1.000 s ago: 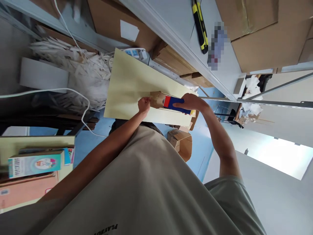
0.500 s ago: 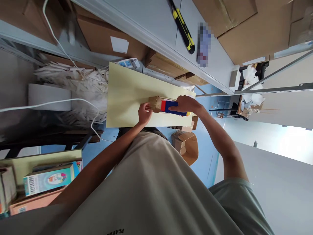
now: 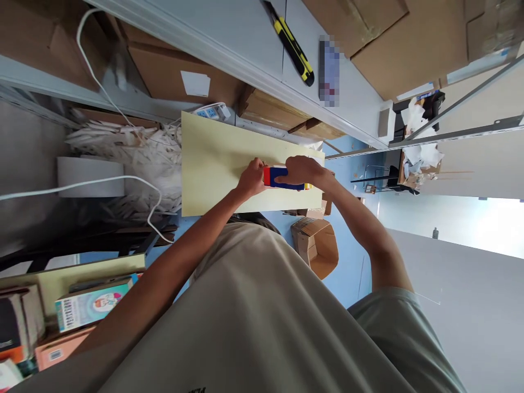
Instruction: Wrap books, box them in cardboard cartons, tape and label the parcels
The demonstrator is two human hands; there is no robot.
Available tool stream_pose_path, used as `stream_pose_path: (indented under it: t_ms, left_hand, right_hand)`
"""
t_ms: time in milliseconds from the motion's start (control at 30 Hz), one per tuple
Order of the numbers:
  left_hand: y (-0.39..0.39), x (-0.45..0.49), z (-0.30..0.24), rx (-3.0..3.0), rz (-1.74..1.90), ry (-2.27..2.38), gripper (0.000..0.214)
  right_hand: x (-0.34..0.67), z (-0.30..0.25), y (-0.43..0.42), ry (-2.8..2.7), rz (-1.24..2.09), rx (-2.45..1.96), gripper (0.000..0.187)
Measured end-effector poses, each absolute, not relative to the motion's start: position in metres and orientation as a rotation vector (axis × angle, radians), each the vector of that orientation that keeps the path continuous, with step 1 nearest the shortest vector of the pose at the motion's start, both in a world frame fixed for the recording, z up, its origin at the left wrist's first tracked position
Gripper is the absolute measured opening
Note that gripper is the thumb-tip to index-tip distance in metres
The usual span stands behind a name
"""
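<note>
A small carton (image 3: 282, 178) with a red band and a blue side lies on a pale yellow board (image 3: 213, 158) in front of me. My right hand (image 3: 303, 169) is wrapped over its blue part from above. My left hand (image 3: 251, 179) is closed over the carton's left end, hiding the brown cardboard there. Both hands touch the carton and sit close together near the board's front edge.
A yellow-and-black utility knife (image 3: 292, 46) lies on a grey shelf (image 3: 254, 33) with cardboard boxes (image 3: 409, 43). A power strip (image 3: 210, 112) and white cable (image 3: 102, 183) sit by shredded paper (image 3: 135, 158). An open box (image 3: 317, 245) stands on the blue floor; books (image 3: 92, 305) lower left.
My left hand has slid right onto the carton's brown end and covers it. My right hand keeps its grip on the blue part. The view has shifted slightly.
</note>
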State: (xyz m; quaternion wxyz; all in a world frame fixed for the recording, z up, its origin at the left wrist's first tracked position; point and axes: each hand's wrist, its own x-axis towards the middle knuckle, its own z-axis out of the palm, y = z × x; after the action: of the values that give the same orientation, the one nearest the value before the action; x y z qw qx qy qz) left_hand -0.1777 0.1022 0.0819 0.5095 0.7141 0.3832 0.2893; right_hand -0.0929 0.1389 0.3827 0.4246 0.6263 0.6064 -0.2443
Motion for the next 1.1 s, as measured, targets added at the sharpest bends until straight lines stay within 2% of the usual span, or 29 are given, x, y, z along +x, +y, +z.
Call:
stream_pose_path:
  t_ms: [100, 167, 400, 667, 800, 933, 1100]
  left_hand:
    - [0.1, -0.174, 0.08, 1.687, 0.596, 1.053, 0.029]
    - [0.093, -0.172, 0.077, 1.633, 0.594, 1.128, 0.024]
    - [0.084, -0.178, 0.075, 1.644, 0.541, 1.144, 0.042]
    - [0.076, -0.18, 0.08, 1.64, 0.585, 1.234, 0.054]
    - [0.069, -0.166, 0.088, 1.461, 0.576, 1.464, 0.038]
    - [0.066, -0.149, 0.093, 1.338, 0.595, 1.701, 0.019]
    - [0.062, -0.144, 0.091, 1.222, 0.652, 1.8, 0.013]
  right_hand:
    - [-0.092, 0.382, 0.136, 1.522, -0.577, 1.559, 0.055]
    - [-0.084, 0.379, 0.134, 1.521, -0.575, 1.561, 0.056]
    - [-0.009, 0.353, 0.128, 1.444, -0.683, 1.603, 0.053]
    - [0.049, 0.289, 0.136, 1.48, -0.758, 1.555, 0.058]
    - [0.069, 0.267, 0.138, 1.547, -0.834, 1.542, 0.064]
    - [0.086, 0.252, 0.132, 1.633, -0.909, 1.554, 0.078]
    - [0.096, 0.238, 0.124, 1.716, -1.017, 1.559, 0.08]
